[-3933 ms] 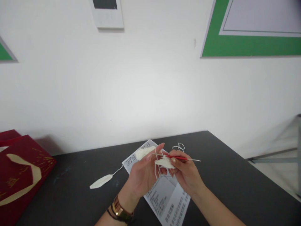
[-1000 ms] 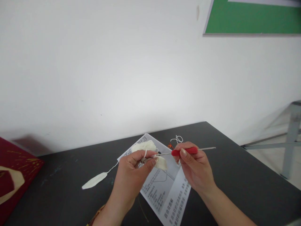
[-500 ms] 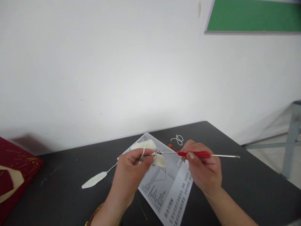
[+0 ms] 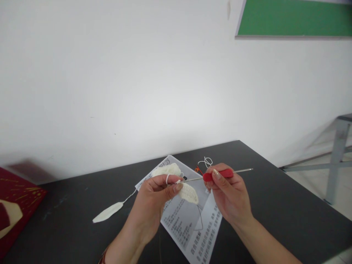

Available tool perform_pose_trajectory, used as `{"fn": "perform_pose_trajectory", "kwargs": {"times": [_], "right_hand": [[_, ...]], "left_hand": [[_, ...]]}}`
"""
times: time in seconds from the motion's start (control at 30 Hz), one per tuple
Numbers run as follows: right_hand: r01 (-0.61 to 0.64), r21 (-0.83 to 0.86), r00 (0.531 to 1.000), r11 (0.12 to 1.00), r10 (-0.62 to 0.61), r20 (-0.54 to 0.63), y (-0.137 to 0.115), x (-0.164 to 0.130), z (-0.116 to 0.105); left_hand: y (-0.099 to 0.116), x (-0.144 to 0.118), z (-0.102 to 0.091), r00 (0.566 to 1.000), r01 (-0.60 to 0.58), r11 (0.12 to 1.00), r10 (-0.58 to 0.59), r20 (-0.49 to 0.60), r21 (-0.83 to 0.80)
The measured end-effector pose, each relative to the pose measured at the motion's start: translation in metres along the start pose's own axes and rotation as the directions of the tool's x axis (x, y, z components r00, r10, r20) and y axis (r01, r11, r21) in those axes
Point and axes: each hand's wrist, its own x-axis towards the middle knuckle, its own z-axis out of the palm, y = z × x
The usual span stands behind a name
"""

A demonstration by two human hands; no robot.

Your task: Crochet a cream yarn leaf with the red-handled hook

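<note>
Over printed sheet, white crocheted piece sits pinched in left hand, yarn looped round its index finger, right hand grips red-handled hook, shaft at the piece's edge, hands apart, yarn bundle behind, black table below.

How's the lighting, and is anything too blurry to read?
Head view: white wall brightest mid-frame, dimming toward corners; head view: soft shadow behind the red gift bag; head view: small text on the printed sheet is too blurred to read, though stitches on the crocheted piece show.

Dark table: printed paper, white leaf shape, seemingly a bag.
</note>
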Motion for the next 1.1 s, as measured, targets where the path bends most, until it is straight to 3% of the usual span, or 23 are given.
{"fn": "perform_pose_trajectory", "kwargs": {"times": [0.33, 1.1], "right_hand": [[0.025, 0.031, 1.000, 0.999, -0.025, 0.012, 0.0003, -0.0002, 0.0023], [-0.039, 0.073, 0.999, 0.997, 0.040, -0.002, 0.0006, -0.0029, 0.0033]], "left_hand": [[0.0015, 0.0000, 0.0006, 0.999, 0.047, 0.993, -0.046, 0.015, -0.104], [0.0020, -0.0006, 0.0025, 0.997, 0.065, 0.989, -0.060, 0.048, -0.129]]}}
